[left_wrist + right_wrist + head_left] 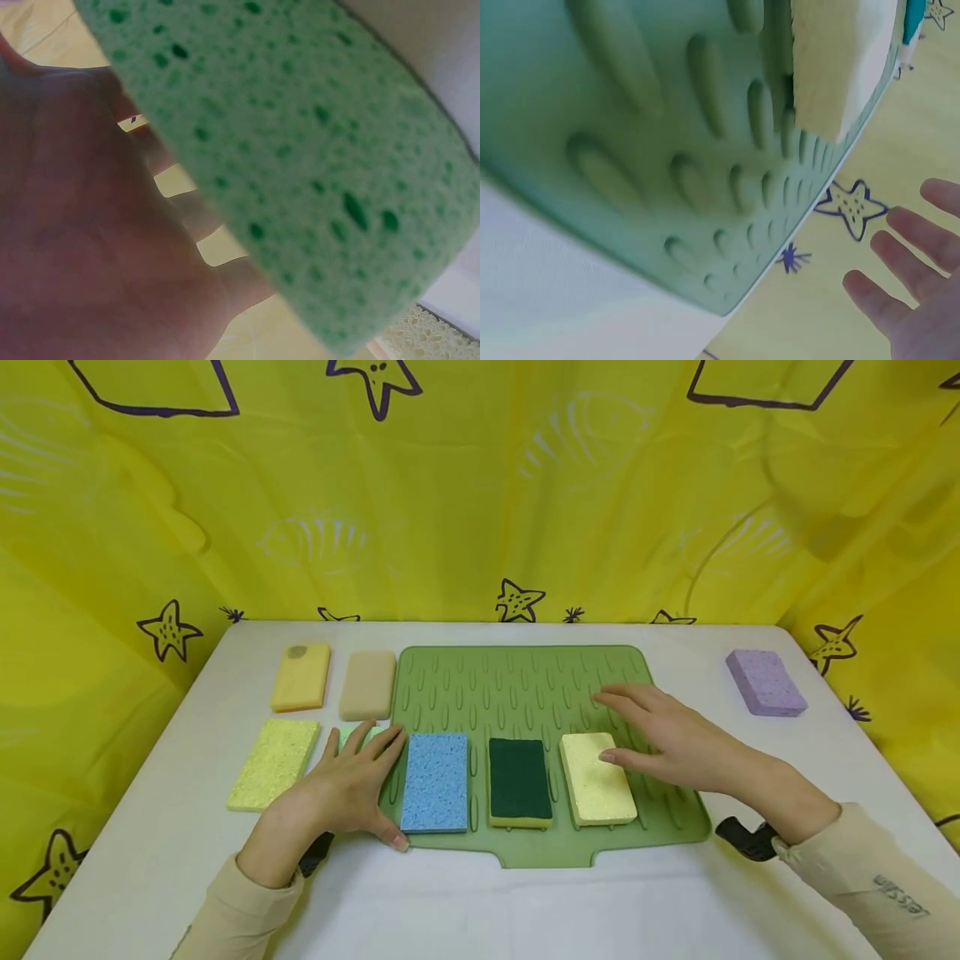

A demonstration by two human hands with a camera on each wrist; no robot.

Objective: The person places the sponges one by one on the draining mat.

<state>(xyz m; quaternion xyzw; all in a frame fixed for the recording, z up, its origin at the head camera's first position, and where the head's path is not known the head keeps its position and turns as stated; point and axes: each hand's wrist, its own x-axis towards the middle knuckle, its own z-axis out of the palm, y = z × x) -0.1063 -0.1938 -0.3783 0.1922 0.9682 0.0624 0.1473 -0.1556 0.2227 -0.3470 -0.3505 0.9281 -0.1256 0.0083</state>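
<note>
Three sponges lie on the mat, five others remain off, and left hand and right hand, fingers spread, grip nothing.

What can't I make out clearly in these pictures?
Light green sponge: in the head view, the left hand covers most of it.
Left grip: in the left wrist view, that sponge hides the ends of the fingers, so whether they hold it is unclear.
Right hand: in the right wrist view, the right edge cuts it off.
Lettering on the right sleeve, head view: too small to read surely.
</note>
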